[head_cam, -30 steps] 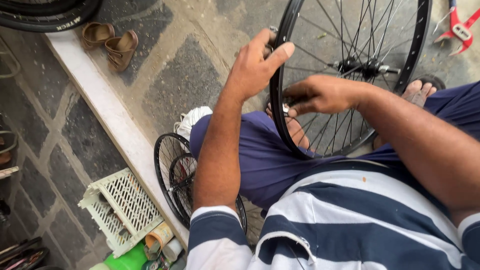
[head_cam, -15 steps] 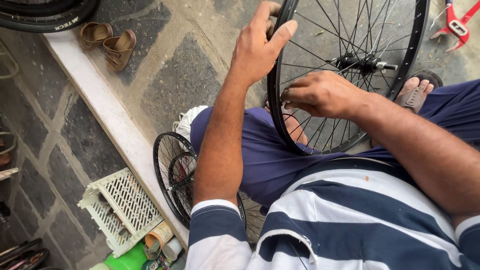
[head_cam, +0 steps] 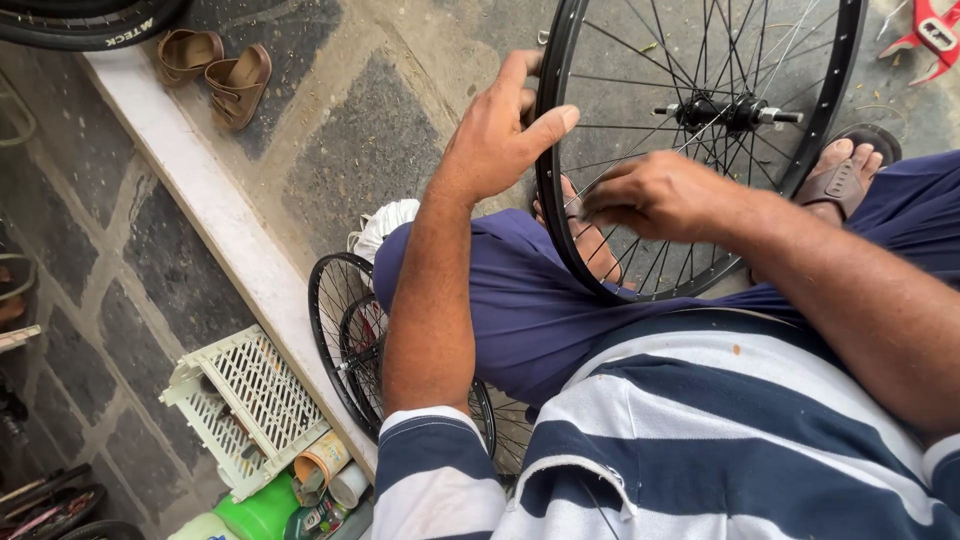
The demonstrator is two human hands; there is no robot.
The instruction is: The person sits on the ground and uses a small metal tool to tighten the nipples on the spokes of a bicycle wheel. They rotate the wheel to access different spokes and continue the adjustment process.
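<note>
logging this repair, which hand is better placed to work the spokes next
Right, probably: the right hand already pinches among the spokes, while the left hand grips the rim, steadying the wheel.

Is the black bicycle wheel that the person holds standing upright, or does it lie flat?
Upright. The wheel stands on its rim between the knees; the left hand grips the rim's edge.

We see a black wheel rim (head_cam: 548, 215) with thin silvery spokes (head_cam: 640, 100) and a black hub (head_cam: 725, 112). Our shirt (head_cam: 700, 440) carries broad navy and white stripes, and our trousers (head_cam: 520, 300) are plain dark blue. The floor (head_cam: 370, 150) shows dark grey slabs with pale joints. 2 brown sandals (head_cam: 220, 70) lie there, beside a cream lattice crate (head_cam: 245, 405), a green container (head_cam: 262, 512) and red tools (head_cam: 925, 35).
</note>
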